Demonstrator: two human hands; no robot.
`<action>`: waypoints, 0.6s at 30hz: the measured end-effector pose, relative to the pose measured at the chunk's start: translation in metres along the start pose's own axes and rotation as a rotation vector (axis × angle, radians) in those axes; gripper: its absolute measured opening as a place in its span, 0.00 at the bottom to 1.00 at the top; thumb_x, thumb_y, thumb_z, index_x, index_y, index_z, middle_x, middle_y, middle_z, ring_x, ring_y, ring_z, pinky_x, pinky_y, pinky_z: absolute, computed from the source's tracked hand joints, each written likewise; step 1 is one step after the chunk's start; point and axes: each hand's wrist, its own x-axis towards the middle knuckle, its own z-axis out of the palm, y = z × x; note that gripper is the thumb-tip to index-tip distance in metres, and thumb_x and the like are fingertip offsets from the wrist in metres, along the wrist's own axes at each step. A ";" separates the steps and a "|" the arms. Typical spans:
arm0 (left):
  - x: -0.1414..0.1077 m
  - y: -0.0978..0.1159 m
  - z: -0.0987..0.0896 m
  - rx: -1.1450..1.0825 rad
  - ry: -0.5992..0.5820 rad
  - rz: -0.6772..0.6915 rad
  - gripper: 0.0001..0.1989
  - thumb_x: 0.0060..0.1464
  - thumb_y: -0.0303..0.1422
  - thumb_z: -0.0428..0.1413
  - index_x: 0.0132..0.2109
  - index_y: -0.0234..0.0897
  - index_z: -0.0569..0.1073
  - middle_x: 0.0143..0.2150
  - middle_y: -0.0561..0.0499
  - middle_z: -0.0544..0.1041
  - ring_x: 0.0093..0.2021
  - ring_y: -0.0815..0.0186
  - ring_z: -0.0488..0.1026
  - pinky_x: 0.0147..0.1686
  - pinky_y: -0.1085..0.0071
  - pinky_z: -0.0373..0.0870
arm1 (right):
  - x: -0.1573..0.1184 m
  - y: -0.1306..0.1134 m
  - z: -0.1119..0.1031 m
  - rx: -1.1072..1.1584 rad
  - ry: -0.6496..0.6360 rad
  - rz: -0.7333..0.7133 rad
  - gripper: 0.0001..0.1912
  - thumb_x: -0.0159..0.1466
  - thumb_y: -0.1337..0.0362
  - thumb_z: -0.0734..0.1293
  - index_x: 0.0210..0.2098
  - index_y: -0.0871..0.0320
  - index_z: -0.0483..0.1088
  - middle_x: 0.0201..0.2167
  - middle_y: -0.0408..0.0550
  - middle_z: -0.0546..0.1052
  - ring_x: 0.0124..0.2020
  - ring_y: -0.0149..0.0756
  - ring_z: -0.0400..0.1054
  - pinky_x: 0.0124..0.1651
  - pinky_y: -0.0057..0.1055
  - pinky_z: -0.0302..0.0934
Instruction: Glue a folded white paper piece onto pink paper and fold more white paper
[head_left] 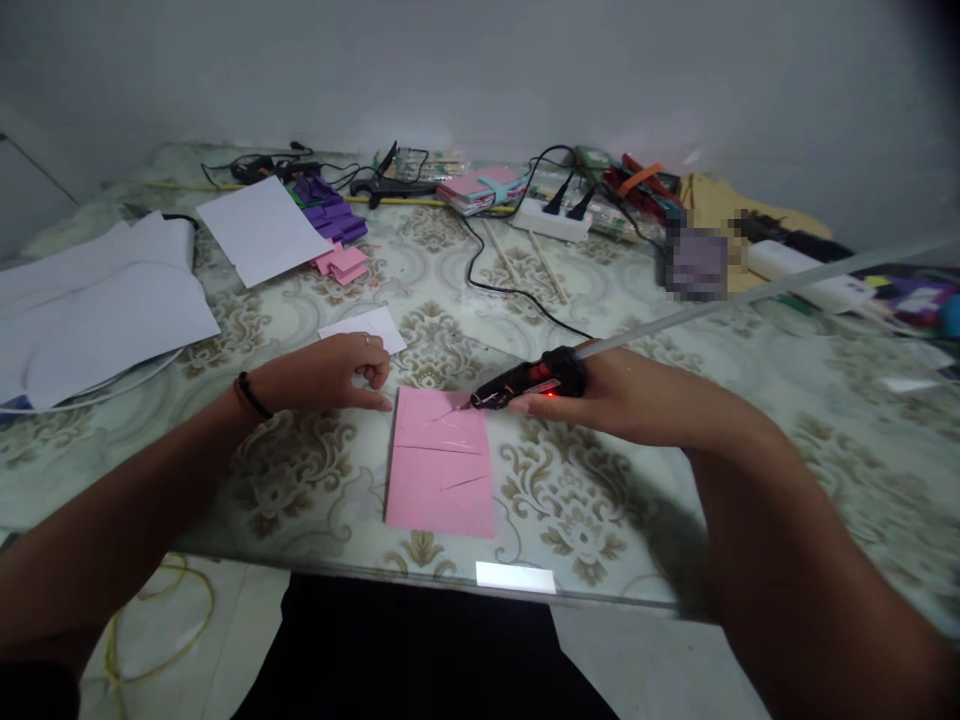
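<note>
Near the front edge of the table (pixel 577 500) lies a pink card (pixel 439 500), the right hand (pixel 637 395) gripping a glue gun (pixel 536 382), likely to guide its nozzle (pixel 466 404), while the left hand (pixel 336 370), empty, thumb spread from curled fingers, hovers beside it.

lone head view from near side of table (pixel 585 490), facing forward and down; hands (pixel 630 395) close, wall (pixel 480 70) beyond

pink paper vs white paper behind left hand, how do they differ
The pink paper shows thin lines; the white paper looks plain. The white paper is partly hidden by the left hand; the pink paper has the glue gun aimed at it. Both lie on the table.
</note>
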 end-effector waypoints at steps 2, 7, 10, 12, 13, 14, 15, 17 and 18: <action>0.000 0.000 -0.001 -0.005 -0.002 -0.003 0.13 0.58 0.40 0.64 0.34 0.36 0.72 0.35 0.51 0.73 0.36 0.64 0.68 0.40 0.70 0.60 | -0.001 0.001 -0.002 -0.027 -0.008 0.038 0.36 0.59 0.27 0.61 0.23 0.55 0.72 0.16 0.41 0.62 0.20 0.32 0.54 0.23 0.32 0.48; 0.000 0.000 -0.002 0.002 -0.016 0.003 0.14 0.59 0.41 0.64 0.34 0.36 0.72 0.35 0.51 0.73 0.36 0.64 0.68 0.40 0.70 0.60 | -0.003 0.005 -0.005 -0.064 -0.029 0.055 0.39 0.57 0.25 0.59 0.16 0.55 0.60 0.16 0.41 0.55 0.19 0.30 0.48 0.22 0.32 0.44; 0.000 0.000 -0.001 0.004 -0.013 0.006 0.14 0.59 0.41 0.63 0.34 0.36 0.72 0.35 0.52 0.73 0.36 0.65 0.68 0.40 0.70 0.60 | -0.004 0.007 -0.006 -0.071 -0.048 0.072 0.39 0.56 0.24 0.59 0.16 0.55 0.59 0.16 0.41 0.54 0.19 0.30 0.47 0.21 0.32 0.43; 0.000 0.000 -0.001 0.006 -0.007 0.008 0.14 0.59 0.41 0.64 0.33 0.36 0.72 0.34 0.52 0.73 0.36 0.65 0.68 0.40 0.70 0.60 | -0.004 0.008 -0.006 -0.075 -0.055 0.077 0.40 0.56 0.23 0.59 0.17 0.55 0.62 0.15 0.41 0.54 0.19 0.30 0.47 0.20 0.31 0.42; 0.000 0.000 0.000 0.006 -0.005 0.008 0.14 0.59 0.41 0.64 0.33 0.36 0.72 0.34 0.52 0.73 0.36 0.65 0.68 0.40 0.70 0.60 | -0.004 0.009 -0.006 -0.073 -0.059 0.072 0.40 0.56 0.23 0.59 0.18 0.55 0.65 0.15 0.40 0.55 0.19 0.30 0.47 0.20 0.30 0.42; 0.000 0.000 0.000 0.005 -0.005 0.008 0.14 0.59 0.41 0.64 0.33 0.36 0.72 0.34 0.52 0.73 0.36 0.65 0.68 0.40 0.70 0.60 | -0.004 0.010 -0.006 -0.069 -0.061 0.061 0.39 0.57 0.24 0.59 0.20 0.56 0.68 0.15 0.40 0.56 0.19 0.30 0.48 0.20 0.30 0.43; 0.000 0.000 0.000 0.002 -0.003 0.007 0.14 0.59 0.40 0.64 0.33 0.36 0.72 0.35 0.52 0.73 0.36 0.65 0.68 0.40 0.70 0.60 | -0.004 0.010 -0.006 -0.064 -0.065 0.050 0.39 0.58 0.25 0.59 0.22 0.56 0.70 0.15 0.40 0.58 0.19 0.30 0.49 0.20 0.30 0.44; 0.000 0.000 -0.001 -0.004 -0.005 0.007 0.13 0.59 0.40 0.64 0.33 0.36 0.72 0.35 0.52 0.73 0.36 0.65 0.68 0.40 0.70 0.60 | -0.003 0.011 -0.006 -0.055 -0.080 0.037 0.38 0.59 0.26 0.60 0.23 0.56 0.73 0.15 0.40 0.60 0.19 0.30 0.51 0.20 0.30 0.45; 0.000 0.001 -0.001 -0.004 -0.004 0.005 0.13 0.59 0.40 0.64 0.33 0.36 0.72 0.34 0.52 0.73 0.36 0.65 0.68 0.40 0.70 0.59 | -0.003 0.011 -0.006 -0.050 -0.084 0.028 0.38 0.59 0.26 0.60 0.23 0.56 0.73 0.15 0.41 0.61 0.19 0.31 0.52 0.20 0.30 0.46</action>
